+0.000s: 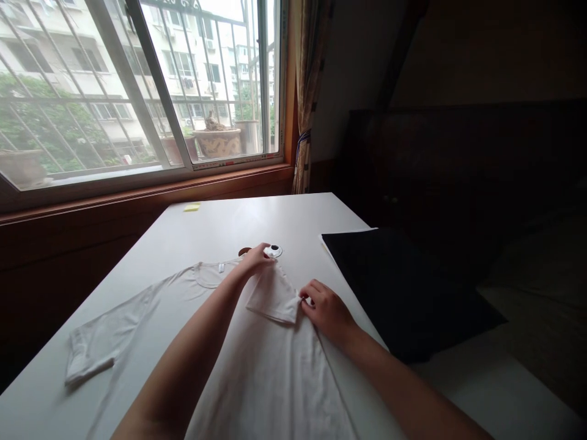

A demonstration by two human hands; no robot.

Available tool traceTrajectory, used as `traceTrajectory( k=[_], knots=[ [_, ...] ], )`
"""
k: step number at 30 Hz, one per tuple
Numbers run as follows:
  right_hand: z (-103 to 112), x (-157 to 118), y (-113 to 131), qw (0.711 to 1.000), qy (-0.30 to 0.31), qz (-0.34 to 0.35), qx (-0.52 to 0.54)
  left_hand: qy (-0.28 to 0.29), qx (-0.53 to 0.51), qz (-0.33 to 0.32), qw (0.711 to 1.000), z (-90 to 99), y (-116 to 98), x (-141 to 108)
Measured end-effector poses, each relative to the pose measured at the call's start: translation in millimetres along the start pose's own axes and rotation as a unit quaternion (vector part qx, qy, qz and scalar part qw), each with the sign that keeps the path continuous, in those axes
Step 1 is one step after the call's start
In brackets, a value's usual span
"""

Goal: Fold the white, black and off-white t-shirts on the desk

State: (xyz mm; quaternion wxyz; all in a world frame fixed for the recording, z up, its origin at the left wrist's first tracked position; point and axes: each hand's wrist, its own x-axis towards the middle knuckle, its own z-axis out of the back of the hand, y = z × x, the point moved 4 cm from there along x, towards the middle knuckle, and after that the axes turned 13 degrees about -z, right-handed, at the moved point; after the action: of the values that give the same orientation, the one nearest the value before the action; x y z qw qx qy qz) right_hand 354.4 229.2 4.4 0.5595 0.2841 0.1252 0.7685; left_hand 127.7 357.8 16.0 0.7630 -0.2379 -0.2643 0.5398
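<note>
A white T-shirt [275,366] lies spread on the white table, its collar toward the window. The right sleeve [275,297] is folded inward over the body, while the left sleeve [92,348] stretches out flat. My left hand [260,256] reaches across the shirt and pinches the cloth at the top of the folded part. At the fold's outer edge, my right hand [323,305] grips the fabric between thumb and fingers. Just beyond my left hand sit a small white round object with a black centre [274,250] and a brown round object [244,251], partly hidden.
A black flat sheet or cloth [403,293] lies on the right of the table [257,220], hanging past its edge. A yellow sticky note [191,208] is near the far left corner. Behind stand a barred window [183,165] and a tied curtain [305,122].
</note>
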Motion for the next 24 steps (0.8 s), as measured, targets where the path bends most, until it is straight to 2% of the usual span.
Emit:
traceTrajectory(
  k=[5, 13, 20, 24],
  knots=[
    [-1.1, 1.4, 2.3, 1.000, -0.003, 0.021, -0.009, -0.004, -0.016, 0.008, 1.000, -5.7, -2.6, 13.1],
    [2.0, 0.4, 3.3, 0.996, 0.002, 0.060, -0.065, -0.039, 0.021, 0.011, 0.999, -15.7, -1.6, 27.1],
    [11.6, 1.2, 3.9, 0.992, 0.004, 0.092, -0.082, -0.044, 0.039, -0.043, 0.997, -16.8, -3.3, 18.3],
    [11.6, -1.5, 11.3, 0.983, 0.000, 0.171, -0.059, -0.021, 0.045, -0.102, 0.994, -12.8, -0.5, 12.2]
  ],
)
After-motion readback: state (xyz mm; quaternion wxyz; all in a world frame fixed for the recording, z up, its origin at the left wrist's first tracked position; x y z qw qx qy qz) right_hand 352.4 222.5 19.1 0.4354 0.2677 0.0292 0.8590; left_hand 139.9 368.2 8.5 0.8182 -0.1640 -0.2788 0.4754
